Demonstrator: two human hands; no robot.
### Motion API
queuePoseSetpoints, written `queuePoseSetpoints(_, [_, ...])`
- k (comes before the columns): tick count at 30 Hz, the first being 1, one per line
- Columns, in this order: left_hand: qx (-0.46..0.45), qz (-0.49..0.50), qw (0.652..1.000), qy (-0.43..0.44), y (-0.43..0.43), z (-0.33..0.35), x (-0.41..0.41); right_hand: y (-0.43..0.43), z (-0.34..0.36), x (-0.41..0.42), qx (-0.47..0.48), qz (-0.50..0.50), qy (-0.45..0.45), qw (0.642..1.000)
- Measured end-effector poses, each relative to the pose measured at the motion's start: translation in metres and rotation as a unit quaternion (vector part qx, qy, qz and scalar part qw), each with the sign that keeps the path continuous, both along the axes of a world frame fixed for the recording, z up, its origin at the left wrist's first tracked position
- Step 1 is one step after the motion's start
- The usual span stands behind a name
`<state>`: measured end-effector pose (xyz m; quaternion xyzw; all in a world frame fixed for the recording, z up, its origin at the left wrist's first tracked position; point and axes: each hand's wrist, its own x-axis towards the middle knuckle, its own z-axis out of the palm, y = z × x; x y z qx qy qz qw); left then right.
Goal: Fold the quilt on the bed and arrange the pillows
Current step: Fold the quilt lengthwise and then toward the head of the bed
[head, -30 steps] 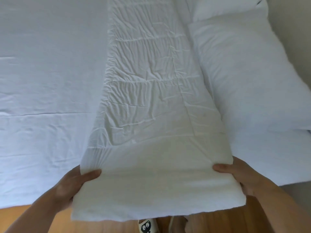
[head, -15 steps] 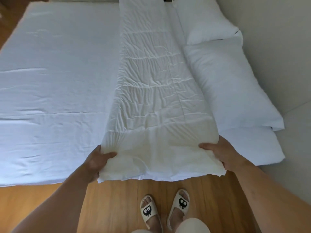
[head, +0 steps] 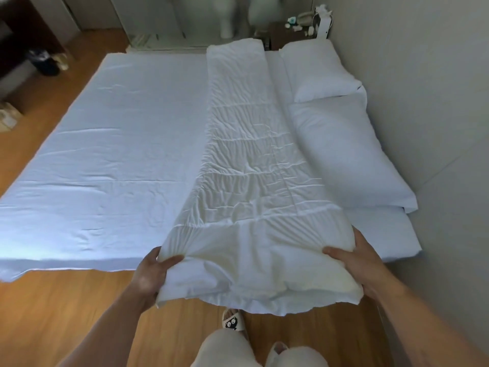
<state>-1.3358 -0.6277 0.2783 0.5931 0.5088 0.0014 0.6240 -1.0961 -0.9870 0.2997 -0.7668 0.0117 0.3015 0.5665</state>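
The left hand (head: 149, 274) and right hand (head: 362, 263) clamp fingers on the 6 o'clock edge of the quilt (head: 251, 168); open bed (head: 105, 154) lies toward 9 o'clock.

White quilt (head: 248, 165) folded into a long strip on the bed (head: 105, 154).
Wrinkled, it runs from upper centre to lower centre of the frame; its near end hangs past the mattress edge, gripped at the corners by the left hand (head: 152, 274) and right hand (head: 362, 260). Right of it, the far pillow (head: 317, 70) and near pillow (head: 344, 149) lie end to end, touching.
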Motion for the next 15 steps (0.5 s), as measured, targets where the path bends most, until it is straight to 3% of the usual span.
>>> queuePoseSetpoints(11, [-0.012, -0.020, 0.999, 0.045, -0.100, 0.051, -0.133, -0.127, 0.034, -0.103, -0.027, 0.101, 0.016, 0.994])
queuePoseSetpoints(15, [-0.002, -0.054, 0.995, 0.082, -0.105, 0.053, -0.141, -0.145, 0.030, -0.108, -0.072, 0.159, 0.008, 0.985])
